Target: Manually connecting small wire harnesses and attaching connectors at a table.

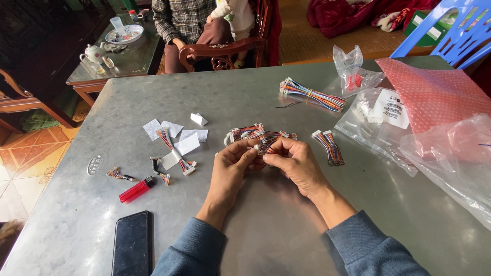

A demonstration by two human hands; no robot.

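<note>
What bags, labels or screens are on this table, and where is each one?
Phone: near left edge, black rectangle, dark screen.
Clear bag: right of the hands, flat, white label.
Small clear bag: far right, crumpled, red contents.
Pink bubble sheet: far right.
White paper slips: left of the hands.

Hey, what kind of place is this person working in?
Most likely a home living room used for piecework. Both hands, left hand and right hand, work a small wire harness at a metal-topped table, while a carved wooden armchair and a tea set stand behind.
</note>
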